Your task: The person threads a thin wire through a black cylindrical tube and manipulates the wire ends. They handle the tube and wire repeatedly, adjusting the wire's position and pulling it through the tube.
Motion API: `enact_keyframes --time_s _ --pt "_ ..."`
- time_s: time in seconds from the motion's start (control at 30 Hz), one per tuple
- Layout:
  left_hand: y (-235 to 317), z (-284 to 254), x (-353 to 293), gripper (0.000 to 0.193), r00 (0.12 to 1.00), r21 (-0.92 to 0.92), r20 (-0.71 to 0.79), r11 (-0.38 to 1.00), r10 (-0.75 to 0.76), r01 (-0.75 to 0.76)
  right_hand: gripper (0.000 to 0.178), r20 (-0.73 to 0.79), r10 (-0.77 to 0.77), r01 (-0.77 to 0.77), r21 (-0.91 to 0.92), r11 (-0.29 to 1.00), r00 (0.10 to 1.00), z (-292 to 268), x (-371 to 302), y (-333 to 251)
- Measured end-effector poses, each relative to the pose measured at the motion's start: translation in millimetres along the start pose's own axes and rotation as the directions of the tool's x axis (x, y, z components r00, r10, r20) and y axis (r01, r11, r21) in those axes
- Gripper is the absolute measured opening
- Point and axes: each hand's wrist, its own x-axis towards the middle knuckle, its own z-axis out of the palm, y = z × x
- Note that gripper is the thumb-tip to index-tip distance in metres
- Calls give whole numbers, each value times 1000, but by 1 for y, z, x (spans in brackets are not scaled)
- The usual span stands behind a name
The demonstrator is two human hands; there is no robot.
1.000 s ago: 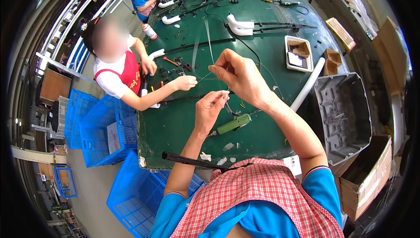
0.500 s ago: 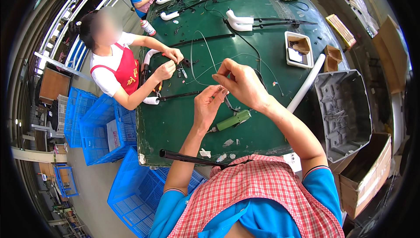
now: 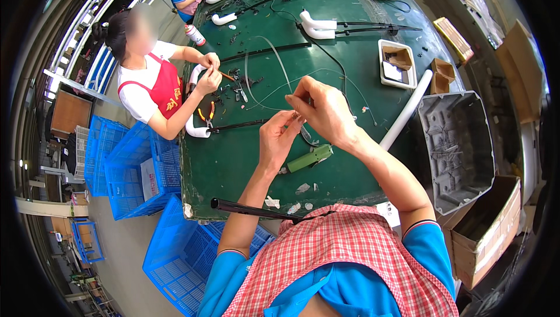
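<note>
Above the green table [image 3: 361, 66], my two hands meet fingertip to fingertip. My left hand [image 3: 276, 141] pinches something small and dark, mostly hidden by the fingers. My right hand [image 3: 324, 110] is closed in a pinch against it, on a thin pale wire [image 3: 282, 65] that loops out over the table beyond my fingers. Just below the hands lies a green electric screwdriver [image 3: 310, 159], with its dark cord running up behind them. A black tube [image 3: 249, 208] rests across my left forearm and lap, against the checked apron [image 3: 350, 241].
At the left a co-worker [image 3: 154, 81] handles a small part beside orange-handled pliers [image 3: 206, 114]. White foam-covered handles [image 3: 318, 25] with black rods lie farther off. At the right are a white tray [image 3: 407, 81], a white tube [image 3: 408, 110] and a grey bin of springs [image 3: 487, 142]. Blue crates [image 3: 166, 258] stand lower left.
My hands stay pinched together, with only a slight shift. The wire's loop has swung left. The co-worker's hands have moved up and left, uncovering the orange-handled pliers.
</note>
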Motion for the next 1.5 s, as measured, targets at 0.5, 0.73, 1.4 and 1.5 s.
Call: enact_keyframes --time_s 0.5,0.73,1.4,1.5 --pt "-5 5 0 16 997 88 -21 993 80 -77 20 43 23 -26 66 998 999 -6 -5 6" --pt "-4 4 1 19 995 68 -45 994 90 -87 28 170 116 -161 279 947 979 -8 -17 15" --pt "0 -17 -1 20 992 134 58 984 112 -119 18 -306 458 -294 456 840 835 -78 -72 107" --pt "0 -17 -6 19 987 143 101 980 122 -135 33 -414 45 -251 -461 851 909 -82 -76 111"
